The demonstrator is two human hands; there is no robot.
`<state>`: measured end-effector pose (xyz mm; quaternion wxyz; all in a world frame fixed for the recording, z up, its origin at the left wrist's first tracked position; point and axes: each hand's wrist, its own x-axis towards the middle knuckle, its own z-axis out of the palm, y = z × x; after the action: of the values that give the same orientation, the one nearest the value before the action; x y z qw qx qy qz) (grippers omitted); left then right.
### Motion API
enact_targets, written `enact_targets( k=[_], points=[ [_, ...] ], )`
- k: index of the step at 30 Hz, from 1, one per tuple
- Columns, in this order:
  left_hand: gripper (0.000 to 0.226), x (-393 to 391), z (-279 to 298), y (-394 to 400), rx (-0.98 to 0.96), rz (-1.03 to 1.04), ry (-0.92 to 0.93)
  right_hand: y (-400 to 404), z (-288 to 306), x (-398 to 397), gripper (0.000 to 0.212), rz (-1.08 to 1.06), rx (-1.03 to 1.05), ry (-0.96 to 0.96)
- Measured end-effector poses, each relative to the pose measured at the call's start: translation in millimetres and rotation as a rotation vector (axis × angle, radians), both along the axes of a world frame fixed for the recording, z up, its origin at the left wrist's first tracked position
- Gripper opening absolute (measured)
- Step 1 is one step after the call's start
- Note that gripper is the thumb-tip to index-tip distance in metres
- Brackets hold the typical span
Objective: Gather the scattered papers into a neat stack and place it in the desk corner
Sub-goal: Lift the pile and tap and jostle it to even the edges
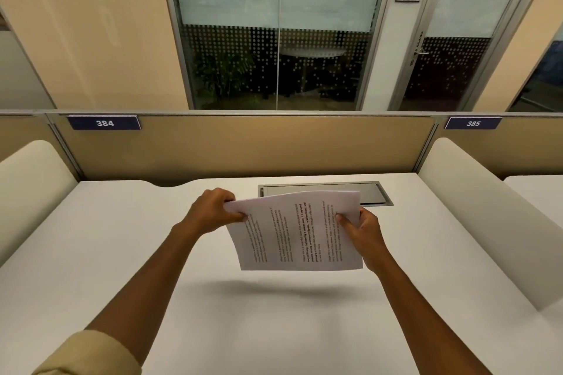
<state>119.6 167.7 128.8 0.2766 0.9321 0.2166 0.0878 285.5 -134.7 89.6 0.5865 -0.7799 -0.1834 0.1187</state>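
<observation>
A stack of white printed papers [295, 231] hangs in the air above the middle of the white desk [122, 253], casting a shadow on it. The printed text runs sideways. My left hand [213, 210] grips the stack's upper left corner, thumb on top. My right hand [364, 231] pinches its right edge, with the thumb on the printed face. The sheets bow slightly between the two hands. No loose paper lies on the desk.
A grey cable hatch [326, 187] is set into the desk behind the papers. A tan partition [243, 143] with labels 384 and 385 closes the far edge. Cream side dividers [475, 207] stand to the left and right. Glass walls lie beyond.
</observation>
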Motion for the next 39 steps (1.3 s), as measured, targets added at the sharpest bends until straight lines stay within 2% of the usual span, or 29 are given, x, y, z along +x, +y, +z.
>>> enact_targets(
  k=[2, 5, 8, 10, 14, 18, 26, 33, 39],
  points=[
    [0.032, -10, -12, 8, -0.189, 0.061, -0.073, -4, -6, 0, 0.015, -0.005, 0.017, 0.032],
    [0.03, -24, -29, 2, -0.582, 0.108, -0.241, -4, -14, -4, 0.015, -0.012, 0.058, 0.079],
    [0.025, -34, -53, -19, -0.79, 0.05, -0.277, 2, -21, -15, 0.012, -0.025, 0.089, 0.104],
    [0.024, -35, -72, -31, -0.857, 0.098, -0.345, 8, -26, -23, 0.01, -0.032, 0.103, 0.119],
    [0.014, -32, -90, -56, -0.855, 0.275, -0.485, 16, -34, -37, 0.016, -0.046, 0.135, 0.151],
    [0.012, -30, -96, -69, -0.821, 0.353, -0.537, 21, -38, -41, 0.022, -0.072, 0.151, 0.181],
    [0.015, -30, -106, -66, -0.713, 0.371, -0.518, 19, -56, -41, 0.022, -0.085, 0.161, 0.23],
    [0.031, -38, -128, -69, -0.71, 0.363, -0.454, 16, -73, -44, 0.031, -0.087, 0.14, 0.291],
    [0.031, -35, -132, -68, -0.715, 0.345, -0.458, 19, -65, -42, 0.027, -0.065, 0.139, 0.266]
  ],
)
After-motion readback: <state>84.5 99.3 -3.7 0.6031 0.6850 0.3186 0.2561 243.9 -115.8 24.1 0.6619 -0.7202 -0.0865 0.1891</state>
